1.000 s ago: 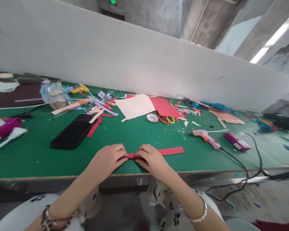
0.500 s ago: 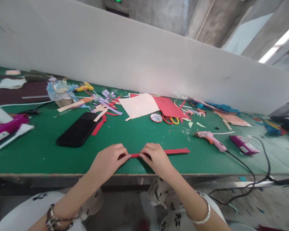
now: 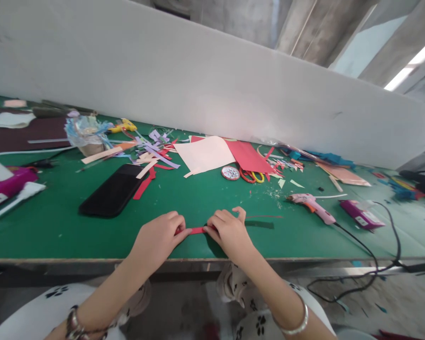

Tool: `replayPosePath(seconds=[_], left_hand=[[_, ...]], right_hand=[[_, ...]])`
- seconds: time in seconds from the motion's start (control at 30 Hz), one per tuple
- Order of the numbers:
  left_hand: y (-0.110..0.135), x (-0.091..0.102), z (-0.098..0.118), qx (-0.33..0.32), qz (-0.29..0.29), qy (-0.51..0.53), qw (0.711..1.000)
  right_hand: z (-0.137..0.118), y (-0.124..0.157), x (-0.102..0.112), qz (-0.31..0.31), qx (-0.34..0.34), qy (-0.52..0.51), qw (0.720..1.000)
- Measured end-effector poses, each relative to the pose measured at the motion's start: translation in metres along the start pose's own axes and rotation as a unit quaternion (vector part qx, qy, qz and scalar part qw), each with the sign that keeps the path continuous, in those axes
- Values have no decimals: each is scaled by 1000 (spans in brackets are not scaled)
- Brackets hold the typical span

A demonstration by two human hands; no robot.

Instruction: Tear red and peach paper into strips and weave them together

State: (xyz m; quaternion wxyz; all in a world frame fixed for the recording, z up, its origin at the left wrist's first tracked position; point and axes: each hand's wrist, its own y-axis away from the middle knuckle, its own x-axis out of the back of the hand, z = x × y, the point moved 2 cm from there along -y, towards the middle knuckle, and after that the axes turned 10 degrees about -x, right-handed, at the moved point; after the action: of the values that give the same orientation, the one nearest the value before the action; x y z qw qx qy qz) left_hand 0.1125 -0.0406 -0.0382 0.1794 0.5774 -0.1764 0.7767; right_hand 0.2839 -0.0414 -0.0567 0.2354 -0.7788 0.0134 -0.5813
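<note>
A narrow red paper strip (image 3: 197, 230) runs between my two hands near the table's front edge. My left hand (image 3: 163, 234) pinches its left end between thumb and fingers. The thumb and fingers of my right hand (image 3: 228, 231) grip it further along, with the little finger lifted away. Past the right hand the strip's free end shows edge-on as a thin line, raised off the table with a shadow under it. My fingers hide the parts they pinch.
Behind my hands lie a black phone (image 3: 114, 191), cream paper (image 3: 206, 155), red paper (image 3: 250, 157), scissors (image 3: 258, 177) and a small round dish (image 3: 230, 173). A pink glue gun (image 3: 313, 207) and purple power strip (image 3: 361, 215) are at right; paper scraps (image 3: 156, 151) at back left.
The strip's right end has turned from flat to edge-on and lifted slightly. My right little finger has risen. Both hands keep their pinch in nearly the same place.
</note>
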Motion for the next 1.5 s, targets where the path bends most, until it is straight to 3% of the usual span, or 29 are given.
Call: replayPosePath(seconds=[0.27,0.6,0.83,0.97,1.3,1.4,1.5], left_hand=[[8,4,-9,27,-3,-13,1000],[14,1,-20,8,26,39,999],[11,-2,-15,-10,41,-29,999],[9,-3,-11,3,16,-78,997],[11,-6,-9,14,18,-145,989],[11,-5,-13,31,16,-134,990],[11,-4,-21,21,-1,-58,998]], right_hand=[[5,2,-3,-18,-9,-36,999],[-1,4,0,-33,53,35,997],[-8,1,-3,-29,-14,7,999],[-12,-1,-5,-32,-47,-3,998],[-13,-3,-6,-26,-46,4,999],[-12,-3,-6,-27,-46,5,999],[-12,-3,-6,-25,-45,7,999]])
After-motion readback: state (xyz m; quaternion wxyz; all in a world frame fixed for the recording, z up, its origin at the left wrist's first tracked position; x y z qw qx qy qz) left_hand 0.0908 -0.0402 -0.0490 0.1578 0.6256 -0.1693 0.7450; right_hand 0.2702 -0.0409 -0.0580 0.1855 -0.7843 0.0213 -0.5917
